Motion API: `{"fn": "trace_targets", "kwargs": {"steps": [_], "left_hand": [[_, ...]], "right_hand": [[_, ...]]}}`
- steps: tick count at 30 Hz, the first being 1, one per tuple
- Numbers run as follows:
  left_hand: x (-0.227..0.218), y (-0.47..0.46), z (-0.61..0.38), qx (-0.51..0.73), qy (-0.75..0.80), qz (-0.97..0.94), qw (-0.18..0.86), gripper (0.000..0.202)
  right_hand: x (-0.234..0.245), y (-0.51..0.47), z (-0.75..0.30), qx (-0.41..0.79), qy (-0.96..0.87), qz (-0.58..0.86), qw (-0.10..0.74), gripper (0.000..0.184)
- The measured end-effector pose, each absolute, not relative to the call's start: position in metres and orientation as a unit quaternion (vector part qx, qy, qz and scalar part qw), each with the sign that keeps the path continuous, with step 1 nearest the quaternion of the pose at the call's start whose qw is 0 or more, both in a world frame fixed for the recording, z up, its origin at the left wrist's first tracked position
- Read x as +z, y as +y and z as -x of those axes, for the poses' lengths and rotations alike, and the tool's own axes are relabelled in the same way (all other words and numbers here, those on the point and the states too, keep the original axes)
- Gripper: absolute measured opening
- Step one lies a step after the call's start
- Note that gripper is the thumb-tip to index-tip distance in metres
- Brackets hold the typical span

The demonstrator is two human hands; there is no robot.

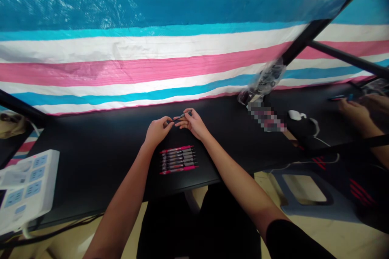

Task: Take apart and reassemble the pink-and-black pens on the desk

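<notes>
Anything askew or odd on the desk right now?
Nothing stands out. The pens lie in a tidy parallel row on the black table; left hand and right hand hold a single pen between them.

Your table (91, 149) was a long black top running across the whole width in front of you. Near its front edge, just before you, a row of pens (178, 159) lay side by side and touching, with pink ones at the near and far ends and darker ones between. At your far left a white power strip (26, 188) sat at the table's end; whether it rested fully on the top was unclear. To your right, near the back, stood a clear plastic bag (264, 81) with dark contents. Further right lay a small white object (296, 115) just beside a black item (304, 127).
</notes>
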State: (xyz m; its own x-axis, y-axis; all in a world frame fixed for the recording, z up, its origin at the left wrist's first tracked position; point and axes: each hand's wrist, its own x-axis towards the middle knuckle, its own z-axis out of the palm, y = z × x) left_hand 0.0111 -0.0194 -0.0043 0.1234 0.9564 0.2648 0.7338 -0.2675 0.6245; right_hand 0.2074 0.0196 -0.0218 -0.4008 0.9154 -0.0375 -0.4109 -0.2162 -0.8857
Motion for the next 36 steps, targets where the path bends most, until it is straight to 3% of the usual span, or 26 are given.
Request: {"fn": "trace_targets", "kwargs": {"steps": [11, 19, 36], "left_hand": [[-0.005, -0.017, -0.008, 0.344, 0.574, -0.721, 0.182, 0.016], [-0.002, -0.017, -0.008, 0.368, 0.561, -0.723, 0.162, 0.020], [-0.001, -0.017, -0.008, 0.431, 0.569, -0.679, 0.172, 0.024]], "right_hand": [[-0.023, 0.029, -0.217, 0.676, -0.410, 0.298, 0.534, 0.043], [-0.023, 0.025, -0.213, 0.666, -0.418, 0.334, 0.519, 0.045], [-0.028, 0.031, -0.216, 0.611, -0.458, 0.406, 0.502, 0.033]]}}
